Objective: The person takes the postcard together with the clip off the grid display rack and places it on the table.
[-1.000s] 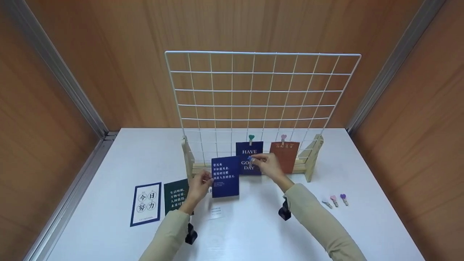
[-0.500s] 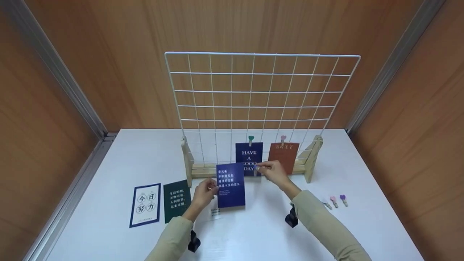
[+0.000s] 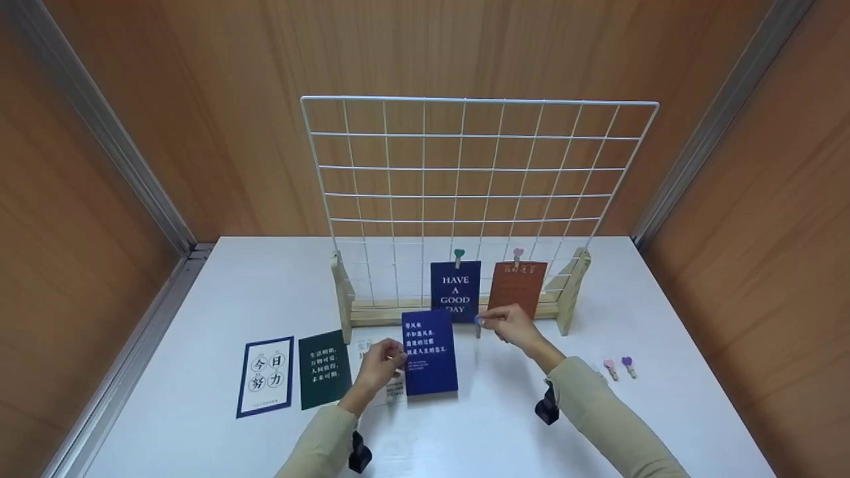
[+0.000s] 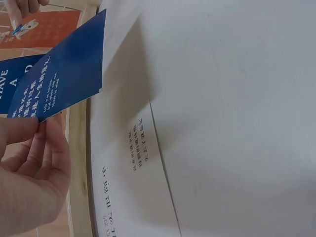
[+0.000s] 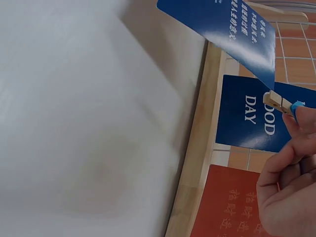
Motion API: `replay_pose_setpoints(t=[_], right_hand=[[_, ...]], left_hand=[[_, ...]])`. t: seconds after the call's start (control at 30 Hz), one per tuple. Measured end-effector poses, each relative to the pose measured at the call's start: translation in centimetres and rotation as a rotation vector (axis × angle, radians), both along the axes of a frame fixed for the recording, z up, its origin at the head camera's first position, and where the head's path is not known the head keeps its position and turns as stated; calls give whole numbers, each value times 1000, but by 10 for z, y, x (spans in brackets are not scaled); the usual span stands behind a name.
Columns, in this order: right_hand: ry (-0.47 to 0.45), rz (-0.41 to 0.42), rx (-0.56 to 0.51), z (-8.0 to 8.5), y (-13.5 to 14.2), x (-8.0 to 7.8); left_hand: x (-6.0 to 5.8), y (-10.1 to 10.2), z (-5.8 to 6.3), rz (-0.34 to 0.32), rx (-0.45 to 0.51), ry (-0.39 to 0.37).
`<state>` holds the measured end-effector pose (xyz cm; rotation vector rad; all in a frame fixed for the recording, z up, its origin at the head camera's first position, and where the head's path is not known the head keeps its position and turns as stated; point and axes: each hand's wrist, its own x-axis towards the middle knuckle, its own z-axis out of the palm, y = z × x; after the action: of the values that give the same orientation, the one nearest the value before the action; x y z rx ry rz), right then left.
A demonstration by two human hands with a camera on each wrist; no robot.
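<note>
My left hand pinches the left edge of a blue card with white Chinese writing, held up over the table. Between thumb and fingers, my right hand pinches a small wooden clothespin with a blue top. In the right wrist view the clothespin's tip is right by a corner of the blue card. Behind them, a dark blue "HAVE A GOOD DAY" card hangs from a green heart clothespin, and an orange-red card from a pink heart clothespin.
A white wire grid stands on a wooden base at the back. On the table lie a white card with blue border, a dark green card and a white card. Pink and purple clothespins lie at right.
Both hands have come down toward me and shifted right, the left with the blue card and the right with the clothespin. More of the "HAVE A GOOD DAY" card now shows.
</note>
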<state>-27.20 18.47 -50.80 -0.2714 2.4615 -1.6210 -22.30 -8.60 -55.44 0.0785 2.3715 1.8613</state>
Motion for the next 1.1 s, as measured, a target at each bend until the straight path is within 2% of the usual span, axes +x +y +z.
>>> replay_pose_setpoints(t=[0.27,0.43,0.63,0.97,1.1], right_hand=[[-77,71,-27,-5,12,4],[-106,88,4,-11,20,6],[-125,134,51,-18,33,10],[-170,144,66,-23,58,12],[-200,150,53,-24,70,14]], left_hand=[[2,4,-6,19,-2,-89],[4,6,-9,26,-6,-141],[6,7,-13,30,-14,-169],[9,8,-16,10,10,-191],[11,9,-19,-1,19,-169]])
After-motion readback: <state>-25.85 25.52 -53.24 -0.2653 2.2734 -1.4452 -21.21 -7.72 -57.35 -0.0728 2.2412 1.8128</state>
